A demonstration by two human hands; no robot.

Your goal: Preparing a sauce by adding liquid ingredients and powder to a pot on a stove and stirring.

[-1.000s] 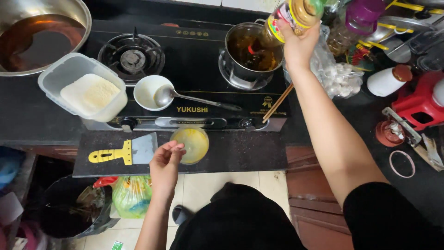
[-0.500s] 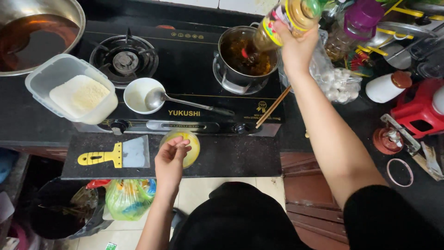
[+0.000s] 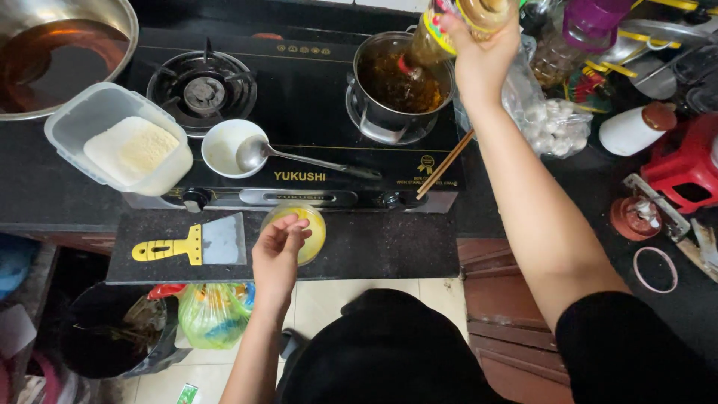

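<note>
My right hand (image 3: 479, 56) grips a clear bottle of amber liquid (image 3: 441, 34) with a yellow label, tilted neck-down over a steel pot (image 3: 396, 78) on the right burner of a black gas stove (image 3: 299, 112). The pot holds dark brown liquid. My left hand (image 3: 278, 251) rests its fingertips on a small yellow bowl (image 3: 310, 232) standing on the dark counter ledge in front of the stove.
A white bowl (image 3: 223, 146) with a metal ladle (image 3: 299, 157) sits on the stove. A plastic tub of white powder (image 3: 123, 146), a big steel basin (image 3: 60, 56), a yellow-handled scraper (image 3: 191, 243), chopsticks (image 3: 445, 164) and cluttered items at right surround it. Bins stand below.
The bottle has tipped further so its neck is over the pot. My left hand stays at the yellow bowl; the view has shifted slightly.
</note>
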